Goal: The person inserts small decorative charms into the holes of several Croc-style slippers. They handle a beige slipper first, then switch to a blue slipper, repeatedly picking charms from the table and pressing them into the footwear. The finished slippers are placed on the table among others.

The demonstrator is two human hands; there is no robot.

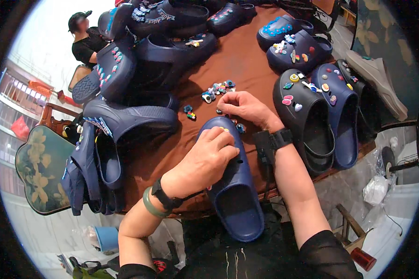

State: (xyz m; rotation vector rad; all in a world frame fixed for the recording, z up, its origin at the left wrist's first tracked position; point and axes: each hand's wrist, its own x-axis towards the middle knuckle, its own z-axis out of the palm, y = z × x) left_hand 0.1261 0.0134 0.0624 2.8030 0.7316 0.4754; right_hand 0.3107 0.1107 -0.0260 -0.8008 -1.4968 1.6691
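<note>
A navy clog (239, 190) lies in front of me at the table's near edge, heel toward me. My left hand (207, 156) is closed over its upper, with the fingers bent onto the holed front part. A bit of yellow, perhaps a charm, peeks out by the fingertips. Just beyond the toe, my right hand (246, 107) pinches a small dark shoe charm (219, 111), mostly covered by the fingers. Close by lies a pile of colourful charms (217, 89). Two more charms (189, 112) sit to its left, and a few loose ones (239, 128) rest beside the toe.
Decorated navy clogs (144, 60) crowd the left side of the brown-covered table (239, 56). On the right stand a black clog (302, 121), a navy clog (340, 116) and a grey shoe (377, 83). A person (86, 44) is at the far left. A blue bucket (106, 238) stands below.
</note>
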